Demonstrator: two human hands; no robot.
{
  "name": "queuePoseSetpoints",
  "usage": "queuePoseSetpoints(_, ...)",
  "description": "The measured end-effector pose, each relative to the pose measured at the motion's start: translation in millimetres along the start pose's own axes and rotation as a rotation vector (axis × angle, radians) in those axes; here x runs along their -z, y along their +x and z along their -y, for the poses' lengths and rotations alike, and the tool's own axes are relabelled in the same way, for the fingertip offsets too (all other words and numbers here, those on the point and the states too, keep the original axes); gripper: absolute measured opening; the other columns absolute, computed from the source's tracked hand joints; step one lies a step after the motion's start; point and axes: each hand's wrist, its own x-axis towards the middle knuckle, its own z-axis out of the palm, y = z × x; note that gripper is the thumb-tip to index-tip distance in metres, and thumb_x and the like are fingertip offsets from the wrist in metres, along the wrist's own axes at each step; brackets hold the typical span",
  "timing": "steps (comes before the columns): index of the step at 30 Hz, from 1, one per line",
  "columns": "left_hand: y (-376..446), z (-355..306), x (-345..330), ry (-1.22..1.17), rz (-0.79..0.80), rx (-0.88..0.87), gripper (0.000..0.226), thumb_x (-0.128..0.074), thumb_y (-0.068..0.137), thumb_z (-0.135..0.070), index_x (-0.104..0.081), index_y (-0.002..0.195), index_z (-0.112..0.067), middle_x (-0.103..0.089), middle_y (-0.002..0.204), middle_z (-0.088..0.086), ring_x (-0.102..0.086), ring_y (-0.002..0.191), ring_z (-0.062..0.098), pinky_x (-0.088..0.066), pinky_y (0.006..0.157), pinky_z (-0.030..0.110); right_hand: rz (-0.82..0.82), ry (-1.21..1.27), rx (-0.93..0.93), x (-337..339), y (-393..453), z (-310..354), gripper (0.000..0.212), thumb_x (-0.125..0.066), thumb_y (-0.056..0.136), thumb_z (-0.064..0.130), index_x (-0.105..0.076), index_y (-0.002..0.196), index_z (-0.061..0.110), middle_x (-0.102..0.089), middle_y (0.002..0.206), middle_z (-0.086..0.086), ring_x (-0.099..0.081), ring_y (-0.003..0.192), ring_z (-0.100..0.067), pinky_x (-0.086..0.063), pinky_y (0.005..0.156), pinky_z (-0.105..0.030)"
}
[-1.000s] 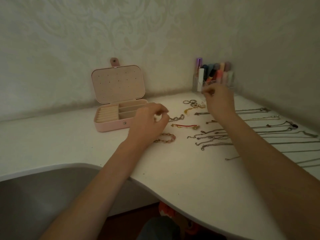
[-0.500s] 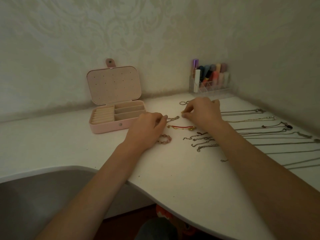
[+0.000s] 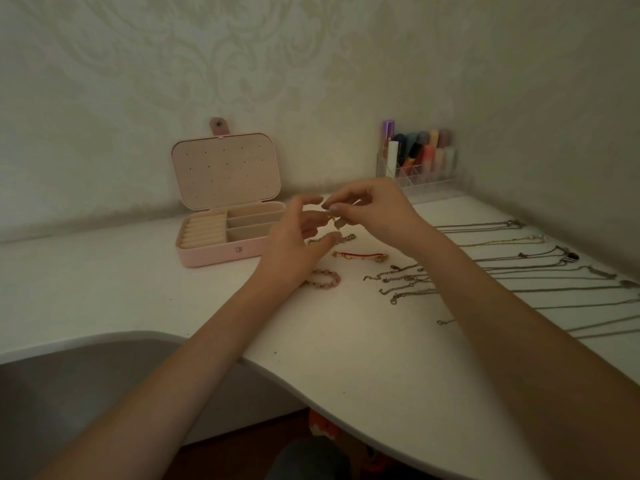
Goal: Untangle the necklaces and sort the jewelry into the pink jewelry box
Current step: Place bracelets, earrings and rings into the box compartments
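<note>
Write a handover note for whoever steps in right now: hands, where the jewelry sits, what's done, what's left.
Right hand pinches a small gold piece above the table; left hand is raised beside it, fingers at the piece.
Pink jewelry box is open at back left; its visible compartments look empty.
Done: necklaces lie in separate rows on the right.
Left: box the red bracelet, pink beaded bracelet, chain bracelet, short chains and necklaces.

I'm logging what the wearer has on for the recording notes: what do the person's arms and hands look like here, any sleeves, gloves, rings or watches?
Both forearms are bare as far as the frame shows, with no sleeves in view. The left hand and right hand wear no gloves. No watch or bracelet shows on either wrist. The dim light and blur leave rings on the fingers too small to tell.
</note>
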Motion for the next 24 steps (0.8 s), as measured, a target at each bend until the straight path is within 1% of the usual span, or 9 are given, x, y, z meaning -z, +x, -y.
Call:
queuePoseSetpoints(3,1.7,-3.1,-2.9,-0.092,-0.02,0.012,0.033,-0.07,0.082,-0.01,-0.052,0.108,-0.021,-0.072,0.09,-0.001,-0.068,0.089,0.012,-0.053,0.088,0.032,0.005,0.066,-0.005,-1.0,-0.7,5.2,0.012,-0.069,0.083,0.004,-0.073,0.094,0.007,-0.071,0.084,-0.012,-0.066,0.068,-0.014,-0.056,0.072,-0.027)
queuePoseSetpoints(6,4.5,-4.3,-3.3,-0.045,-0.064,0.009,0.03,-0.065,0.085,-0.01,-0.056,0.109,-0.025,-0.071,0.082,0.002,-0.067,0.081,0.016,-0.051,0.076,0.027,-0.04,0.069,-0.006,-1.0,-0.4,4.5,0.013,-0.069,0.083,0.004,-0.072,0.095,0.006,-0.071,0.084,-0.01,-0.065,0.065,-0.009,-0.055,0.07,-0.023)
queuePoseSetpoints(8,7.0,-3.2,-2.7,-0.044,-0.073,0.05,0.03,-0.063,0.084,-0.01,-0.056,0.108,-0.026,-0.069,0.085,0.006,-0.066,0.083,0.02,-0.051,0.076,0.028,-0.091,0.052,-0.016,-2.7,1.4,1.9,0.014,-0.07,0.082,0.005,-0.071,0.097,0.007,-0.07,0.08,-0.01,-0.065,0.063,-0.008,-0.055,0.07,-0.023)
queuePoseSetpoints(12,24.7,-1.3,2.8,-0.106,-0.119,0.133,0.021,-0.065,0.083,-0.008,-0.059,0.091,-0.026,-0.069,0.08,0.005,-0.066,0.078,0.021,-0.054,0.078,0.038,-0.176,0.054,-0.098,-1.0,14.0,-4.2,0.016,-0.072,0.082,0.009,-0.067,0.098,0.01,-0.068,0.072,-0.003,-0.065,0.06,-0.004,-0.052,0.065,-0.019)
queuePoseSetpoints(15,44.5,2.5,12.0,0.235,-0.099,0.015,0.011,-0.065,0.086,-0.01,-0.057,0.089,-0.018,-0.065,0.078,-0.003,-0.061,0.073,0.011,-0.051,0.071,0.026,-0.126,-0.106,-0.157,6.0,28.8,-9.9,0.007,-0.073,0.081,0.011,-0.069,0.087,0.011,-0.066,0.071,0.002,-0.06,0.059,-0.002,-0.045,0.051,-0.01)
queuePoseSetpoints(16,49.5,3.7,13.5,0.405,-0.045,-0.036,0.007,-0.063,0.088,-0.012,-0.059,0.09,-0.016,-0.066,0.082,-0.003,-0.061,0.077,0.012,-0.051,0.073,0.027,-0.07,-0.185,-0.182,6.8,32.4,-13.2,0.004,-0.073,0.081,0.011,-0.069,0.082,0.012,-0.066,0.073,0.003,-0.058,0.062,-0.001,-0.042,0.049,-0.006)
queuePoseSetpoints(18,55.4,5.6,12.2,0.658,0.081,-0.075,0.008,-0.059,0.089,-0.014,-0.064,0.093,-0.018,-0.069,0.092,-0.002,-0.062,0.085,0.016,-0.051,0.076,0.035,0.025,-0.332,-0.211,4.8,38.1,-24.9,0.006,-0.074,0.079,0.012,-0.071,0.076,0.015,-0.068,0.076,0.005,-0.059,0.069,0.0,-0.043,0.057,-0.007)
queuePoseSetpoints(21,59.5,9.0,8.2,0.853,0.18,-0.077,0.019,-0.052,0.09,-0.015,-0.066,0.097,-0.025,-0.068,0.097,-0.001,-0.061,0.09,0.019,-0.05,0.074,0.034,0.137,-0.431,-0.243,1.9,42.8,-41.0,0.005,-0.073,0.08,0.014,-0.074,0.077,0.018,-0.068,0.077,0.007,-0.058,0.071,-0.001,-0.043,0.066,-0.016)
queuePoseSetpoints(24,65.1,10.3,8.8,0.889,0.244,-0.09,0.02,-0.052,0.09,-0.017,-0.068,0.099,-0.026,-0.065,0.101,-0.001,-0.056,0.096,0.017,-0.047,0.077,0.032,0.083,-0.402,-0.233,18.9,50.0,-44.6,0.007,-0.07,0.084,0.014,-0.075,0.09,0.015,-0.065,0.083,0.009,-0.053,0.071,0.004,-0.038,0.063,-0.007)
